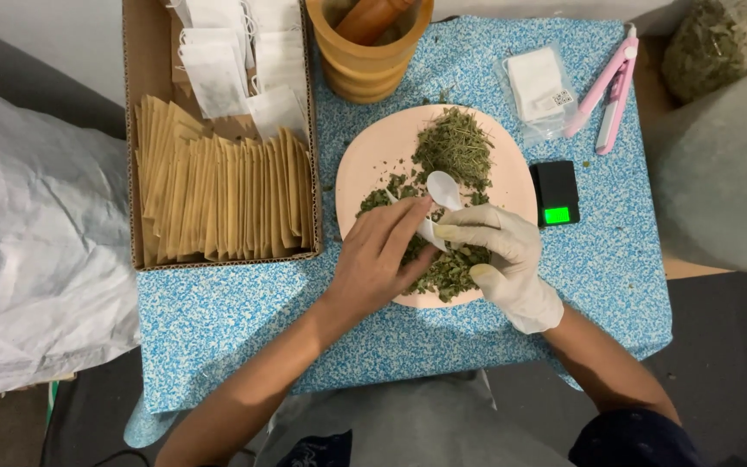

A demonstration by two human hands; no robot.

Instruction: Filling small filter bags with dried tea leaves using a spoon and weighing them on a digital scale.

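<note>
Head view looks straight down on my desk (pixel 218 320), covered in a speckled blue-and-white cloth with a grainy look. At its left edge sits a shallow cardboard box (pixel 131 130); inside stand a tight row of flat tan paper envelopes (pixel 218 199), and behind them lie white mesh sachets (pixel 235 60) with strings. In the middle rests a round, smooth pale pink plate (pixel 365 164) carrying a loose heap of dried green herbs (pixel 456 147), crumbly and leafy. Above it stands a turned wooden mortar (pixel 365 69) with a pestle (pixel 369 17) leaning inside. To the right lie a clear plastic bag (pixel 538 91) of white squares, a slim pink sealer (pixel 611 86), and a small black scale (pixel 555 192) with a glowing green display.

My bare left hand (pixel 382 259) and my white-gloved right hand (pixel 503 259) meet over the plate's lower half. The left fingers pinch a small white sachet (pixel 428 230); the right fingers grip a glossy white plastic spoon (pixel 443 190), its bowl just above the herbs.
</note>
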